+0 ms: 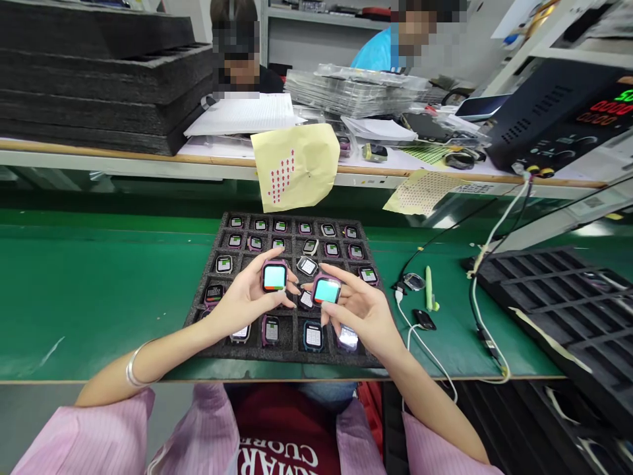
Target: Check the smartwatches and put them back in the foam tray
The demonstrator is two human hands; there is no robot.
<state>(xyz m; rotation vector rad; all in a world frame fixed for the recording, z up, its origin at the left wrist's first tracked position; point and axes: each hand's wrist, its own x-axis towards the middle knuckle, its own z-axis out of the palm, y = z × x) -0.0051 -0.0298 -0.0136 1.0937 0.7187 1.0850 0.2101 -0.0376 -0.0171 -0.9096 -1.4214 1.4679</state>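
Left hand (pixel 250 290): I see it pinching a lit watch (pixel 274 277) above the foam tray (pixel 291 353)
Right hand (pixel 359 307): holding another lit watch (pixel 326 291) beside it, also over the tray

Even, fairly bright indoor light; white glare patches shine on the green tabletop (pixel 148 284), watch screens glow cyan, the upper edges stretch and tilt with wide-angle distortion, background shelves look soft, and faces are blocked by coarse pixels
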